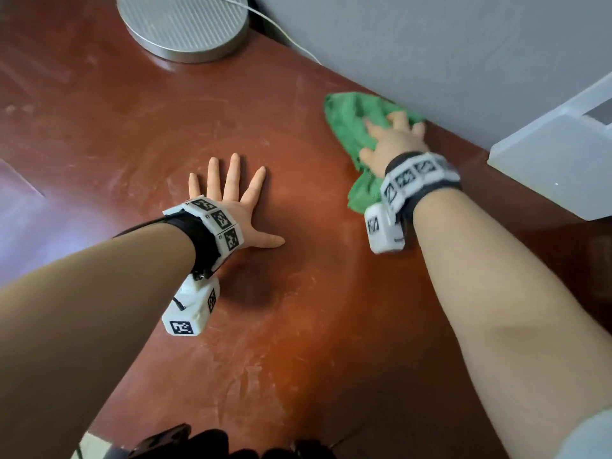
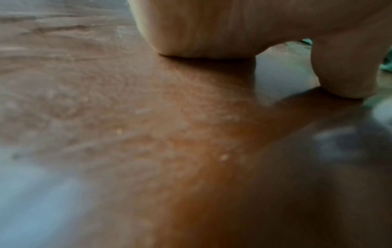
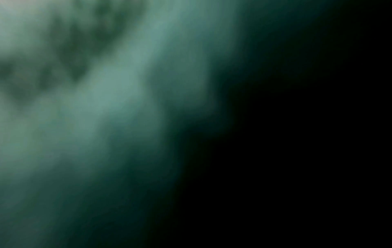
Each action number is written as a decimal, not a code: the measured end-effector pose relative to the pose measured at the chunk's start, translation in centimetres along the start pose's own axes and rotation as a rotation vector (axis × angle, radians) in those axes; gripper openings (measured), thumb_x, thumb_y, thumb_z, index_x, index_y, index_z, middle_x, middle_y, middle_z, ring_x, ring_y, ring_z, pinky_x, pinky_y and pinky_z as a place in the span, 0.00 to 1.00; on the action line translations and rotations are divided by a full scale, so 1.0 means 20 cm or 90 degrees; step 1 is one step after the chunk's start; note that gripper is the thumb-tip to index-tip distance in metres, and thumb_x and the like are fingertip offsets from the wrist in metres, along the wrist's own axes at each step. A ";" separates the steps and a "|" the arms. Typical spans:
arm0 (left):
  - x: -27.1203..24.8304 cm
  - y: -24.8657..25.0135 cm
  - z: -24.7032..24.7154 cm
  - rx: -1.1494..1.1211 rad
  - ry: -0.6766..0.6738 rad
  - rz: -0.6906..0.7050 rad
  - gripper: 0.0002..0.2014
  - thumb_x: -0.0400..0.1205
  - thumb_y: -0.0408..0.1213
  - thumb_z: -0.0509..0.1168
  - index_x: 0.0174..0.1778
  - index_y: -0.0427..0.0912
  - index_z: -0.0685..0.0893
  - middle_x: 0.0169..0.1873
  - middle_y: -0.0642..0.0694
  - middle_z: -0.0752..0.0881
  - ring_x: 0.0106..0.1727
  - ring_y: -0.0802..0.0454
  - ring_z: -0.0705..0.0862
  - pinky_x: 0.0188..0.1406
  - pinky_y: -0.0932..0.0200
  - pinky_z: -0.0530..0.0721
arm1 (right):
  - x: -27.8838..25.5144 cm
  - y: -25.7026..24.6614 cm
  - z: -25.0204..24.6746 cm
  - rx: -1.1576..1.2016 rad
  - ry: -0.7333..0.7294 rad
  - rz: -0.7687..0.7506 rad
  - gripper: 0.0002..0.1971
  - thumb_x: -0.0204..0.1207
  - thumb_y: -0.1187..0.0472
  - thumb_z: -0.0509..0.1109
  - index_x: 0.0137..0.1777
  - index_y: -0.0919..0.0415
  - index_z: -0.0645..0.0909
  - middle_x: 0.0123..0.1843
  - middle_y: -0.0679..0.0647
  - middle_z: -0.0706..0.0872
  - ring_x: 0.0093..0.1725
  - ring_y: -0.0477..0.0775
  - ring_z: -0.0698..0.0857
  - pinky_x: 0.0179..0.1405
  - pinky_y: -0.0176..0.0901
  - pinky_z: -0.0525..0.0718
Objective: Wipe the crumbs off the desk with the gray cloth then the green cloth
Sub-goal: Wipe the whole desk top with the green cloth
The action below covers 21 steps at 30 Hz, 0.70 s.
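My right hand [image 1: 392, 137] lies on top of the crumpled green cloth [image 1: 347, 127] and presses it onto the red-brown desk [image 1: 132, 127], near the grey wall at the back right. Its fingers are spread over the cloth and blurred. In the right wrist view the green cloth [image 3: 95, 83] fills the left side as a blur; the rest is dark. My left hand [image 1: 231, 193] rests flat on the desk's middle, fingers spread, holding nothing. A few pale crumbs [image 2: 223, 157] lie on the desk close to that hand. No gray cloth is in view.
A round metal lamp base [image 1: 183, 24] stands at the back of the desk, with a white cable [image 1: 281, 31] running to the grey wall [image 1: 430, 44]. A white box-like object [image 1: 546, 167] sits at the right. The desk's front edge runs along the bottom.
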<state>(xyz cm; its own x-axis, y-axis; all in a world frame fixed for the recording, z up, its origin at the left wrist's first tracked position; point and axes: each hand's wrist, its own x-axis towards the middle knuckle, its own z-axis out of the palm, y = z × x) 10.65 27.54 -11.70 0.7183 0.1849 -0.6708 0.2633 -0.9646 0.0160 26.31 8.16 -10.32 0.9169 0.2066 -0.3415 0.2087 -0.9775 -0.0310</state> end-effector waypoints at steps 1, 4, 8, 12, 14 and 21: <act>0.00 0.00 0.00 -0.004 0.003 0.001 0.59 0.64 0.77 0.58 0.76 0.60 0.25 0.77 0.45 0.23 0.78 0.37 0.26 0.75 0.33 0.34 | -0.06 -0.02 0.02 -0.011 0.001 -0.068 0.28 0.77 0.50 0.60 0.77 0.34 0.60 0.78 0.51 0.59 0.73 0.64 0.61 0.67 0.57 0.72; 0.01 0.00 0.00 -0.004 0.009 0.007 0.59 0.64 0.77 0.59 0.77 0.60 0.26 0.77 0.45 0.23 0.78 0.37 0.26 0.75 0.32 0.34 | -0.28 -0.03 0.09 -0.013 -0.035 -0.211 0.28 0.77 0.50 0.62 0.76 0.32 0.62 0.78 0.47 0.60 0.71 0.60 0.61 0.70 0.52 0.70; -0.01 -0.01 0.01 -0.013 0.028 0.027 0.58 0.65 0.77 0.59 0.77 0.60 0.27 0.78 0.45 0.25 0.79 0.37 0.27 0.75 0.32 0.34 | -0.32 0.02 0.04 -0.011 -0.107 -0.225 0.25 0.78 0.53 0.62 0.75 0.35 0.66 0.78 0.47 0.62 0.72 0.60 0.61 0.74 0.50 0.64; -0.02 -0.13 -0.01 -0.037 0.053 0.029 0.51 0.71 0.71 0.59 0.79 0.61 0.32 0.79 0.45 0.28 0.80 0.40 0.30 0.79 0.38 0.36 | -0.08 0.06 -0.04 0.064 0.008 0.062 0.27 0.80 0.51 0.58 0.79 0.40 0.60 0.79 0.55 0.58 0.73 0.67 0.61 0.75 0.56 0.64; -0.05 -0.27 -0.01 -0.074 0.045 -0.055 0.52 0.69 0.73 0.59 0.79 0.62 0.32 0.80 0.45 0.29 0.81 0.40 0.31 0.79 0.39 0.37 | 0.04 0.00 -0.05 0.021 -0.018 0.165 0.29 0.80 0.50 0.57 0.81 0.40 0.54 0.79 0.57 0.56 0.74 0.69 0.60 0.75 0.62 0.64; -0.02 -0.48 0.01 -0.060 0.016 -0.105 0.56 0.63 0.78 0.56 0.75 0.64 0.25 0.78 0.49 0.24 0.80 0.41 0.28 0.78 0.36 0.35 | 0.37 -0.25 -0.13 -0.226 -0.060 -0.006 0.28 0.80 0.58 0.57 0.80 0.53 0.59 0.80 0.56 0.61 0.77 0.67 0.56 0.71 0.70 0.62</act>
<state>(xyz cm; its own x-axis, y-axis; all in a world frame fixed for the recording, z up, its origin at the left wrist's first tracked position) 7.78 36.69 -11.73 0.6760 0.3443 -0.6515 0.4366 -0.8994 -0.0222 32.95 14.79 -10.30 0.8828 0.1938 -0.4280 0.3367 -0.8964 0.2884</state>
